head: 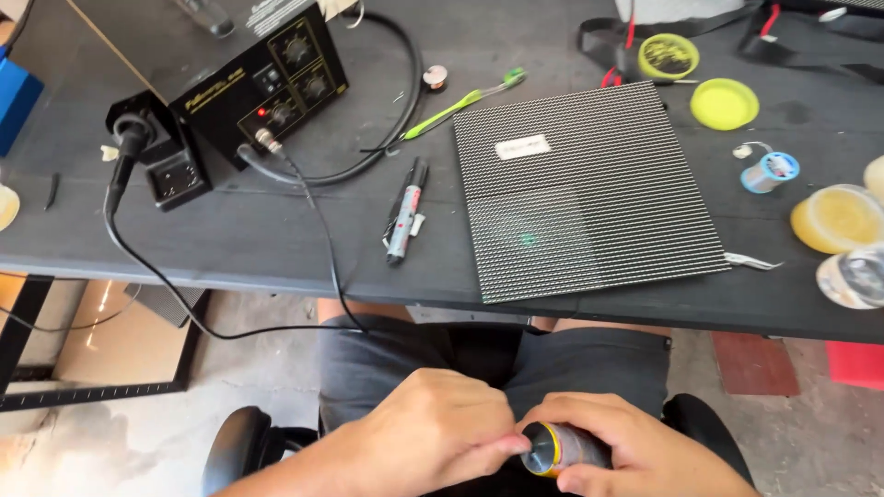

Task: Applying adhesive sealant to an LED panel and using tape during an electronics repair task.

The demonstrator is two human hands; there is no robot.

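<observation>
Both hands down in the lap, below the bench (pixel 276 267) edge. Right hand (pixel 635 451) wraps a small cylinder (pixel 562 449): yellow band, dark end cap facing the camera. Its grip is closed round the body. Left hand (pixel 433 433) pinches the cap end with thumb and fingertips, so that grip is narrow and on the cylinder too. Can't tell what the cylinder is; most of it is hidden in the palm.

Handling, my read: light, rigid, smooth shell, so probably a bit slippery. Best held round the barrel as the right hand has it, with the cap end taken in a fingertip pinch.

On the bench, well apart from the hands: LED panel (pixel 585 189) flat near the front edge, marker (pixel 405 213) just left of it, black station (pixel 267 78) with cables back left, solder spool (pixel 772 171) and yellow lid (pixel 725 103) to the right.
</observation>
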